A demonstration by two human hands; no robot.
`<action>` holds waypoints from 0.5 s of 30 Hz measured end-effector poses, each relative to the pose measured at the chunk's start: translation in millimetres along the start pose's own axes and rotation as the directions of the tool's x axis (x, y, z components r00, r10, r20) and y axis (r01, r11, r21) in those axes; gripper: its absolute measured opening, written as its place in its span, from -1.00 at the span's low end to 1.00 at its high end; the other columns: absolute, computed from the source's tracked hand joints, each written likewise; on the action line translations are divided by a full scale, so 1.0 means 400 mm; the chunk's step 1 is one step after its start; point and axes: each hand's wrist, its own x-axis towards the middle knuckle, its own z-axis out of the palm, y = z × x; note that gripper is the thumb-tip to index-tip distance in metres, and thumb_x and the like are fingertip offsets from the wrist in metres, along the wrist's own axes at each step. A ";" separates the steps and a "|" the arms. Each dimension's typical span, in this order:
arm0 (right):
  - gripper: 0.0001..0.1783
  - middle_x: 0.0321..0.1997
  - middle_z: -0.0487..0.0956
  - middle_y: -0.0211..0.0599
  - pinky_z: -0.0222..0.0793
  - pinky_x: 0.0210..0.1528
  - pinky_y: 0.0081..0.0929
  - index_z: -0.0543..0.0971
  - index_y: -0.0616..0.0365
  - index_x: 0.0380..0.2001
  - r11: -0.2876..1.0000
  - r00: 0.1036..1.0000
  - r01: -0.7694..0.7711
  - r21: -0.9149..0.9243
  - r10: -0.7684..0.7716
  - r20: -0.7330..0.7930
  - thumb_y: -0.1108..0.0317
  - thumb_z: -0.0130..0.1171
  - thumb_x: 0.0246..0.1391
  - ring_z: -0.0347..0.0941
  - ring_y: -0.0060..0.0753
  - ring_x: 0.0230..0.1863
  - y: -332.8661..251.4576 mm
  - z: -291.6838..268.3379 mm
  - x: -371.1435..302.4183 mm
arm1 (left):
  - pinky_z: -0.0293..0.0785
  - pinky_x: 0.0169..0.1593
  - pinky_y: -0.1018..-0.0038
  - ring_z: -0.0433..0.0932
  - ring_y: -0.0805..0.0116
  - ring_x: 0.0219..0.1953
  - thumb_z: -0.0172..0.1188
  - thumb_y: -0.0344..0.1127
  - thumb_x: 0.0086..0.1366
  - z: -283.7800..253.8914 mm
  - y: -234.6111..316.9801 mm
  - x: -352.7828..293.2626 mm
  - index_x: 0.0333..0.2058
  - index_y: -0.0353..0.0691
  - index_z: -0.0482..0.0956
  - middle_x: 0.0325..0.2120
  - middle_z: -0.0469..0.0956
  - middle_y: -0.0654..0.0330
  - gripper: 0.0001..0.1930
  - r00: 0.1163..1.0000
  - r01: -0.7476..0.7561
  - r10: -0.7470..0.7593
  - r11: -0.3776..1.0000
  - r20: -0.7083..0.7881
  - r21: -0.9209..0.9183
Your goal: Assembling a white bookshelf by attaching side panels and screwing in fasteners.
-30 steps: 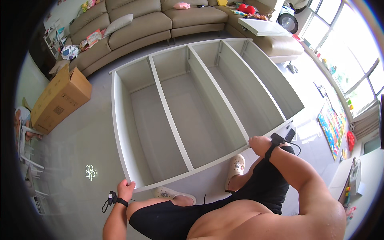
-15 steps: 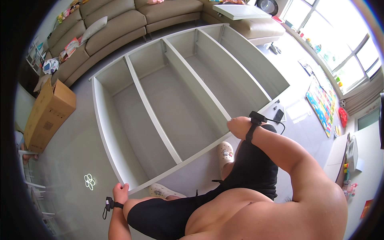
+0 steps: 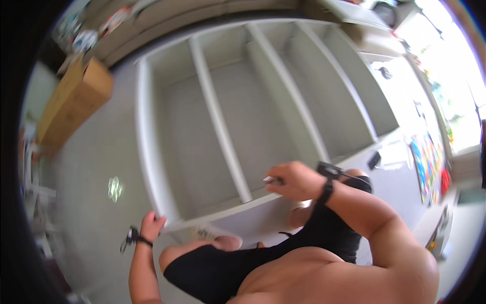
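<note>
A large white shelf unit [image 3: 218,119] lies flat on the floor before me, its long dividers running away from me. At its near left corner my left hand [image 3: 151,224] is closed on the end of the side panel [image 3: 144,126]. My right hand [image 3: 296,182] hangs over the near edge board, beside the end of a divider. Its fingers are wrapped round a small dark tool with a shiny tip [image 3: 268,180]; blur hides its exact kind. Black devices are strapped to both wrists.
A tall cardboard box [image 3: 76,106] stands to the left. Behind the unit is a brown sofa [image 3: 167,20]. A dark phone [image 3: 374,161] and a colourful play mat [image 3: 429,162] lie to the right. My light clogs are by the near edge.
My right hand has left the near edge by a divider and moved left, now showing the small tool. The left hand stays at the corner. The view has shifted and blurred.
</note>
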 end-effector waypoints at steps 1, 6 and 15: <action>-0.70 -0.44 0.59 -0.21 0.44 -0.35 -0.37 0.63 0.25 -0.20 0.985 0.987 -0.160 0.058 0.158 0.030 0.23 0.31 0.11 0.49 -0.39 -0.46 -0.031 -0.024 0.003 | 0.35 -0.50 0.41 0.34 0.49 -0.59 0.41 -0.08 0.17 0.001 0.086 0.009 -0.47 -0.23 0.42 -0.68 0.39 0.28 -0.61 0.993 0.059 -0.044 0.988 0.106 -0.142; -0.83 -0.43 0.61 -0.51 0.31 -0.41 -0.71 0.65 0.24 -0.26 0.898 0.960 -0.277 0.342 0.246 0.130 0.44 0.35 0.06 0.36 -0.80 -0.49 -0.129 0.026 0.117 | 0.51 -0.24 0.52 0.54 0.54 -0.36 0.42 -0.19 0.21 -0.019 0.029 0.030 -0.21 -0.33 0.58 -0.38 0.62 0.28 -0.66 0.964 0.085 0.027 0.912 0.265 -0.402; -0.85 -0.48 0.59 -0.52 0.22 -0.48 -0.73 0.64 0.26 -0.29 0.922 0.950 -0.227 0.314 0.139 0.280 0.46 0.33 0.06 0.34 -0.85 -0.52 -0.303 0.172 0.326 | 0.50 -0.06 0.54 0.54 0.56 -0.18 0.30 -0.23 0.35 -0.012 -0.057 0.025 -0.03 -0.34 0.55 -0.20 0.61 0.29 -0.66 0.901 0.170 0.221 0.609 0.372 -0.775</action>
